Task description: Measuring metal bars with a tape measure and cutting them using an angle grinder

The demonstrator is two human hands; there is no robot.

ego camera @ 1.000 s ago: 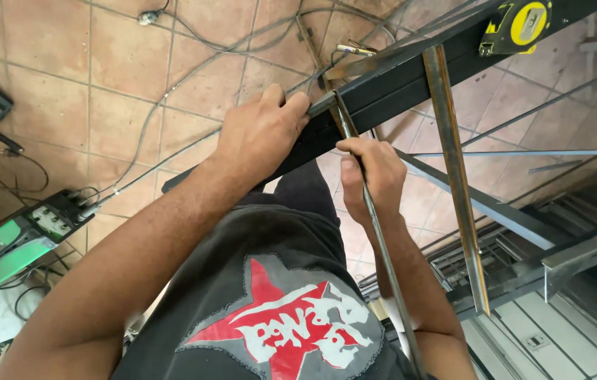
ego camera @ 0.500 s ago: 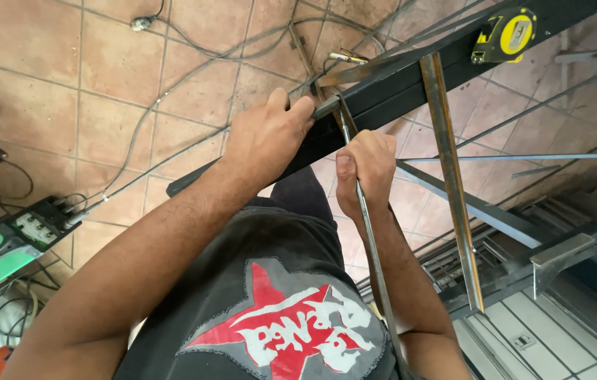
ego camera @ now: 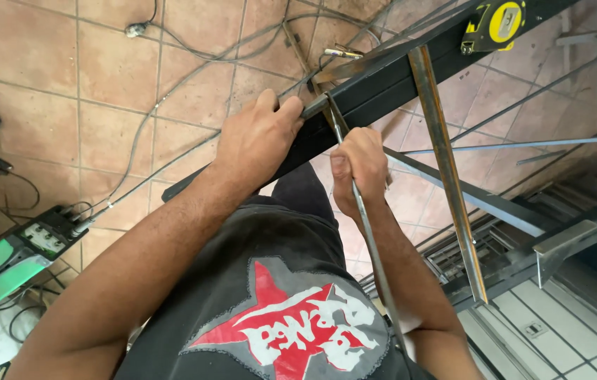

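Hands barely shifted over the last second, so the fit-up is holding: left hand (ego camera: 256, 141) curled over the black steel beam (ego camera: 390, 77), fingers pinning a thin bar end, right hand (ego camera: 360, 172) fisted around the slim grey metal rod (ego camera: 369, 239) slanting from the beam toward the person's chest.

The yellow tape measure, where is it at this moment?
In the head view, the yellow tape measure lies at the upper right on the black steel beam, beyond the right hand and the rusty flat bar.

terracotta tile floor (ego camera: 66, 63), cables (ego camera: 172, 49), daylight
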